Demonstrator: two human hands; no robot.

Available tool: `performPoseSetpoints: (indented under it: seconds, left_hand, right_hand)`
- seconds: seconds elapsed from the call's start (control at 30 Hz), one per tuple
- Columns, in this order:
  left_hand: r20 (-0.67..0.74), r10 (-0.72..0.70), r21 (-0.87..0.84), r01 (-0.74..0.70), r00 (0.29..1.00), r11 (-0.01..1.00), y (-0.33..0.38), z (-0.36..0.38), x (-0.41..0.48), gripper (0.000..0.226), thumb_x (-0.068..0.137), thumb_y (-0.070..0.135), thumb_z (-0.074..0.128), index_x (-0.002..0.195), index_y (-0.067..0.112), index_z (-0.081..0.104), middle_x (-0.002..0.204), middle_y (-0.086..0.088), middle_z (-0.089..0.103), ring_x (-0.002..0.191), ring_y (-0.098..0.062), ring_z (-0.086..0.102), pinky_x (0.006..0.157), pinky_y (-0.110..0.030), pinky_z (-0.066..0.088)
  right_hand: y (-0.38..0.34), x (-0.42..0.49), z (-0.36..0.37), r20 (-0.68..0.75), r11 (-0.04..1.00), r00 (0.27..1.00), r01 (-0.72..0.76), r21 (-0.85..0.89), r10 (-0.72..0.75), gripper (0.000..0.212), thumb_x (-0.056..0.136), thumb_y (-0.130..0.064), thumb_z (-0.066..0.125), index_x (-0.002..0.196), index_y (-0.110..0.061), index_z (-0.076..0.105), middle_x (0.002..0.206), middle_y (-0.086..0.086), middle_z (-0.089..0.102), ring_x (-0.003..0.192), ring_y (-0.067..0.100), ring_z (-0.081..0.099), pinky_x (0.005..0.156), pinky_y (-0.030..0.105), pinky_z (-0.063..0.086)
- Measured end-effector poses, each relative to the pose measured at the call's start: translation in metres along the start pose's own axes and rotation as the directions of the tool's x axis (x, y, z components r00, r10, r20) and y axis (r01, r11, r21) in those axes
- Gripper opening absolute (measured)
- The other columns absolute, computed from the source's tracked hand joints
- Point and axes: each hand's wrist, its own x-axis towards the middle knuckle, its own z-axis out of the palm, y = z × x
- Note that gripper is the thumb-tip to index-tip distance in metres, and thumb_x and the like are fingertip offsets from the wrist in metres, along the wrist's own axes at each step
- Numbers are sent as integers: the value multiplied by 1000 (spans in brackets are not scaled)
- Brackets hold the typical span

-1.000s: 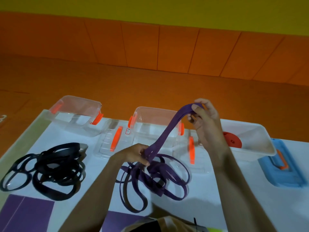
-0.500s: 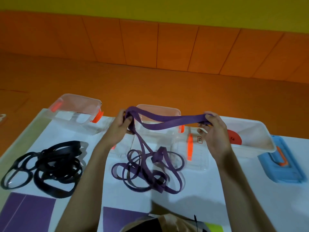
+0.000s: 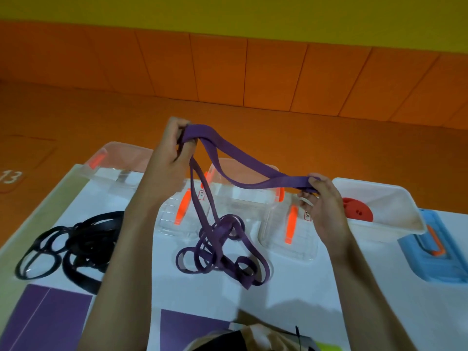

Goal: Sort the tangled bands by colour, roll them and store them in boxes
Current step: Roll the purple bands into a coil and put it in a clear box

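Note:
A purple band (image 3: 243,171) stretches between my two hands above the table. My left hand (image 3: 168,150) grips its raised left end, and my right hand (image 3: 323,201) pinches the lower right end. Strands hang from my left hand down to a tangle of purple bands (image 3: 220,249) on the white table. A heap of black bands (image 3: 76,241) lies at the left. Two clear boxes with orange clips (image 3: 119,158) (image 3: 243,196) stand at the back. A white box (image 3: 395,211) at the right holds a rolled red band (image 3: 357,212).
Two clear lids with orange handles (image 3: 177,219) (image 3: 288,231) lie flat in front of the boxes. A blue lid (image 3: 435,252) lies at the far right. Purple mats (image 3: 40,317) cover the near table edge. Orange floor and wall lie beyond the table.
My left hand has risen from the tangle on the table to well above it, pulling the band up. My right hand has dropped lower and to the right. The tangle has shifted.

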Motion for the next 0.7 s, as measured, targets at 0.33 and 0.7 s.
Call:
performPoseSetpoints:
  seconds: [0.33, 0.7]
  left_hand:
    - [46, -30, 83, 26, 999, 996, 2, -17, -10, 26, 107, 11, 57, 125, 26, 45, 97, 10, 57, 73, -7, 56, 64, -15, 47]
    - [-58, -31, 586, 59, 998, 808, -30, -28, -24, 39, 88, -13, 70, 123, 5, 67, 115, -13, 63, 104, -28, 55, 88, -37, 48]
  right_hand:
    - [12, -11, 5, 45, 997, 998, -39, -73, 43, 16, 97, -31, 73, 112, -36, 71, 106, 4, 79, 89, 19, 74, 80, 32, 59]
    - [16, -6, -12, -98, 992, 994, -25, 124, 37, 23, 103, -14, 65, 125, -18, 60, 97, 2, 72, 85, 18, 65, 73, 29, 53]
